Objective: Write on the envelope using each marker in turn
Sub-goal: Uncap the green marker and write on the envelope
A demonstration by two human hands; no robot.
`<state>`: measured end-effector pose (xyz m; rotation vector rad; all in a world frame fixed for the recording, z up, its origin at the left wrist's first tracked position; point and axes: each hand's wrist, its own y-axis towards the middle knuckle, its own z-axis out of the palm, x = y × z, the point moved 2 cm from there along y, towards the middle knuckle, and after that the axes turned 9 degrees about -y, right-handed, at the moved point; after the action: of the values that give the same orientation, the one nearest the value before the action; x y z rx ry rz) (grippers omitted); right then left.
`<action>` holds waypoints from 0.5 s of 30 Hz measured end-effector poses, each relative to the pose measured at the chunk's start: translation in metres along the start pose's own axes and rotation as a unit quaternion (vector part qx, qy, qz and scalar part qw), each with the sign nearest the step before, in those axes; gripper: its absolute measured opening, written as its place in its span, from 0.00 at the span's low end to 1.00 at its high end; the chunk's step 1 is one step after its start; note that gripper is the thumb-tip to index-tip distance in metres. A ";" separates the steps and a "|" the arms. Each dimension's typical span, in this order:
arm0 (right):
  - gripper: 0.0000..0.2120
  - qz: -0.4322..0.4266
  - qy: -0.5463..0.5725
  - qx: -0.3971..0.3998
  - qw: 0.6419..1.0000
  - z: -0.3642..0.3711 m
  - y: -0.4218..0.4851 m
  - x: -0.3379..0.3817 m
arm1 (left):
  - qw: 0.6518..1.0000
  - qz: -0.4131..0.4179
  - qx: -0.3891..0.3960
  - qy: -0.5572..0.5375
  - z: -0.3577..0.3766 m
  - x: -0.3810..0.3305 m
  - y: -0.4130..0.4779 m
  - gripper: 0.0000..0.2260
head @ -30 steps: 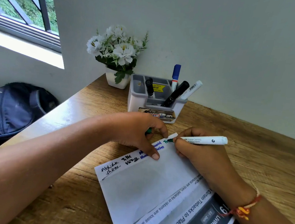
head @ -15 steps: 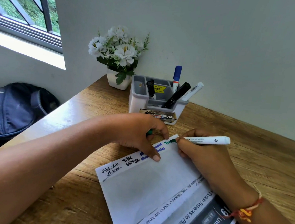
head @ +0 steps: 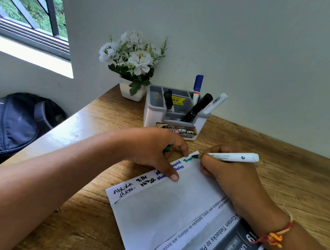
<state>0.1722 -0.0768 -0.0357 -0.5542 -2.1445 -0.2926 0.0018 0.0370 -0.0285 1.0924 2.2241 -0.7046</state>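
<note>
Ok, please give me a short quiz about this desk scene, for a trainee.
1. True or false: the right hand holds a green-tipped marker to the envelope.
2. How many markers stand in the desk organizer?
3. The left hand: A) pins the envelope with its thumb and holds a green cap; B) is out of view; C) reaches into the desk organizer.
Key: 1 true; 2 four; 3 A.

A wooden desk (head: 285, 185) meets grey walls (head: 245, 42), daylight entering a barred window (head: 30, 13)
</note>
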 end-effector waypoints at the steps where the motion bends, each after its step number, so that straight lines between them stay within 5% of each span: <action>1: 0.03 -0.002 -0.002 -0.003 1.000 0.000 0.000 -0.001 | 1.000 0.000 -0.001 0.001 0.000 0.000 0.000 0.28; 15: 0.03 -0.002 0.003 0.046 0.999 -0.009 0.003 0.001 | 1.000 -0.014 -0.004 -0.003 0.000 0.000 0.000 0.27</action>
<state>0.1790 -0.0777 -0.0292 -0.4959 -2.1414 -0.1967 0.0018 0.0366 -0.0287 1.0564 2.2393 -0.7095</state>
